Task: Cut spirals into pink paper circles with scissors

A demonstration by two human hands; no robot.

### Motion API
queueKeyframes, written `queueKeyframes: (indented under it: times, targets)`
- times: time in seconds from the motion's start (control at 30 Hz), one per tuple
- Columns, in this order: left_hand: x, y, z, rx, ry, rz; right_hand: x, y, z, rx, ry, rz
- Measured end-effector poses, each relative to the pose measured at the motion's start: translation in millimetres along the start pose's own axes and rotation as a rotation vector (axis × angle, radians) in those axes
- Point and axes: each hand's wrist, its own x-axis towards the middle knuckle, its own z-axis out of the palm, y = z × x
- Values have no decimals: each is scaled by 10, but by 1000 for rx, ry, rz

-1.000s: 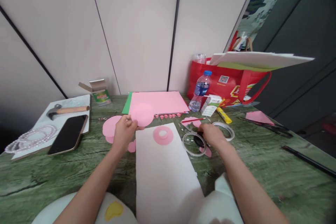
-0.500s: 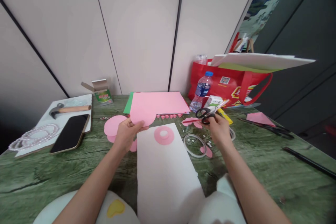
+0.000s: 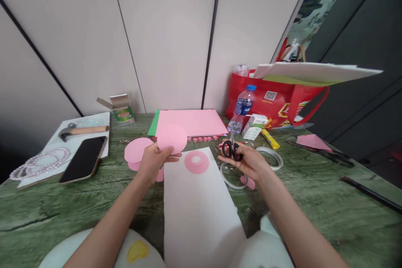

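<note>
My left hand (image 3: 153, 160) pinches a pink paper disc (image 3: 172, 138) and holds it upright above the green table (image 3: 63, 205). My right hand (image 3: 248, 162) grips small black-handled scissors (image 3: 231, 150), blades pointing up, just right of a white sheet (image 3: 196, 205) that carries a pink paper ring (image 3: 196, 162). More pink discs (image 3: 135, 150) lie behind my left hand. A tape ring (image 3: 230, 173) lies under my right hand.
Pink and green paper sheets (image 3: 191, 121) lie at the back, beside a water bottle (image 3: 241, 109), a small box (image 3: 255, 126), a yellow glue stick (image 3: 270, 138) and a red bag (image 3: 276, 100). At left are a phone (image 3: 83, 160), a hammer (image 3: 81, 131) and beads (image 3: 36, 163).
My right hand picked the scissors up from the tape rings, lifted them, then brought them left toward the middle. My left hand raised the pink disc slightly.
</note>
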Motion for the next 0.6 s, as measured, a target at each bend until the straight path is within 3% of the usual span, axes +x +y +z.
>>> queueKeyframes:
  times: [0.17,0.33,0.6]
  targets:
    - [-5,-1,7,-1,-4,-1,-76,-27,121,17,-84,91]
    - [-19,9,33,18,-21,-24,-143,-65,228,37,-268,105]
    - [-58,21,77,-53,-21,-13,-224,-54,398,155,-360,135]
